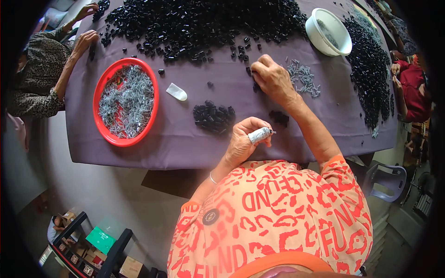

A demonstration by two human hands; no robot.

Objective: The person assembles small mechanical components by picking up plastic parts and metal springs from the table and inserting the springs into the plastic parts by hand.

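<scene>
My left hand is closed near the table's front edge. A pale, wrinkled wrap covers one digit, and a small thin pin-like piece juts out beyond its tip. Further forward, my right hand is bent in a pinch over the cloth, with small black plastic parts at its fingertips, partly hidden by the fingers. Just right of that hand lie loose clear pins. A heap of black ribbed parts sits left of my hands, and a smaller black cluster lies under my right forearm.
A red tray of clear pins stands left, near a white finger-shaped sleeve. Black parts pile across the back; a white tub and another pile are right. Other people's hands work at the purple-covered table's sides.
</scene>
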